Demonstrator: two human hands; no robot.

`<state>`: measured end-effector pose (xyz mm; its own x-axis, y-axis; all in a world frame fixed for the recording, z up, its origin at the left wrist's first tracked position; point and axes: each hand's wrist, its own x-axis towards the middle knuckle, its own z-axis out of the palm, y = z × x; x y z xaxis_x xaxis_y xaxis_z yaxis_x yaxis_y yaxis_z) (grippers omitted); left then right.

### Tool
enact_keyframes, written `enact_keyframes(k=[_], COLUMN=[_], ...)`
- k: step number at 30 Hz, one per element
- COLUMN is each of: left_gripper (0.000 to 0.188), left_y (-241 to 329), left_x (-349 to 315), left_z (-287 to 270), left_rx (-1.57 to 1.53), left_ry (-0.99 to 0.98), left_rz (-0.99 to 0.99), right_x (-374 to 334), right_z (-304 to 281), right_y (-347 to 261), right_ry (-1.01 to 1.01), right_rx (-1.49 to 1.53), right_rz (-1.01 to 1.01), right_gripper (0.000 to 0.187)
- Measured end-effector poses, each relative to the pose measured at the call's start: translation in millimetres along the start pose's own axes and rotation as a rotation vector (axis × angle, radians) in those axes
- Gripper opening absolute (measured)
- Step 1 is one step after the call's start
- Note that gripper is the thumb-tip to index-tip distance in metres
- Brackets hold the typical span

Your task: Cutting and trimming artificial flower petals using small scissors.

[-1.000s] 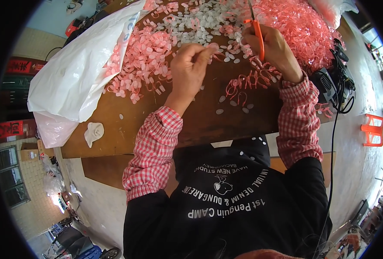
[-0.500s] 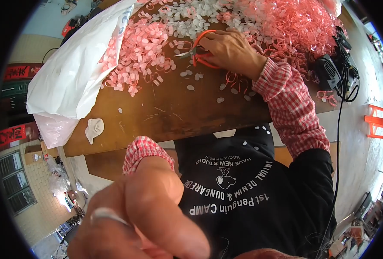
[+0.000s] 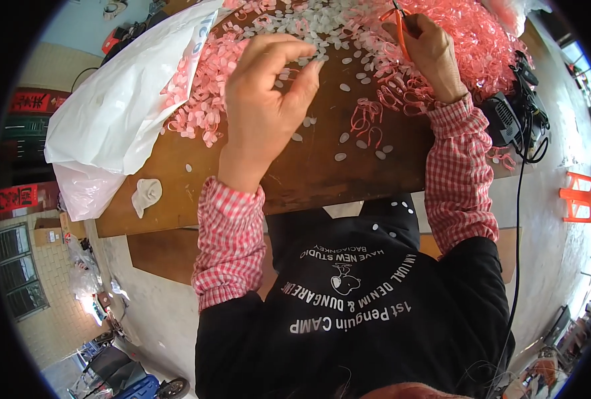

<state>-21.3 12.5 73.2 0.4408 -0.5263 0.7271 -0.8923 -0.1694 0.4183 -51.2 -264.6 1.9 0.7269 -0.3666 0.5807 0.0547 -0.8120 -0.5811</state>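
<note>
My left hand (image 3: 265, 100) hovers over the table, fingers bent and thumb apart, with nothing visible in it. At the far right of the table my right hand (image 3: 435, 56) is closed around orange-handled scissors (image 3: 403, 41), their blades pointing away from me. A big tangle of translucent pink plastic loops (image 3: 472, 50) lies just beyond that hand. Left of my left hand is a heap of small pink plastic pieces (image 3: 199, 90). Small whitish ovals (image 3: 312, 25) cover the far middle, and a few pink loops (image 3: 367, 118) lie loose between my arms.
A large white plastic bag (image 3: 119, 110) stands at the left edge of the brown table (image 3: 349, 181), beside a crumpled white scrap (image 3: 147, 195). A dark boxy device (image 3: 502, 120) with black cables sits at the right edge. An orange stool (image 3: 577, 197) is on the floor beyond.
My left hand has risen from close below the camera to above the table. My right hand has moved right with the scissors, from the whitish ovals to the pink tangle.
</note>
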Motion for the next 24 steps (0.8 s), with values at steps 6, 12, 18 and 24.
enact_keyframes(k=[6,12,18,24], left_gripper=[0.015,0.019,0.021,0.016], left_y=[-68,-81,-90,-106], left_x=[-15,21,36,23], left_z=[35,101,142,129], left_rx=[0.578,0.264,0.438,0.356], left_ry=[-0.287,-0.342,-0.357,-0.293], left_rz=[-0.056,-0.086,-0.050,-0.026], right_x=[5,1,0,-1], right_z=[-15,-9,-7,-13], right_y=[-12,-21,-28,-34], right_ry=[0.103,0.140,0.204,0.172], right_rx=[0.079,0.199,0.185,0.254], right_rz=[0.146,0.132,0.018,0.092], right_gripper=[0.036,0.034,0.028,0.028])
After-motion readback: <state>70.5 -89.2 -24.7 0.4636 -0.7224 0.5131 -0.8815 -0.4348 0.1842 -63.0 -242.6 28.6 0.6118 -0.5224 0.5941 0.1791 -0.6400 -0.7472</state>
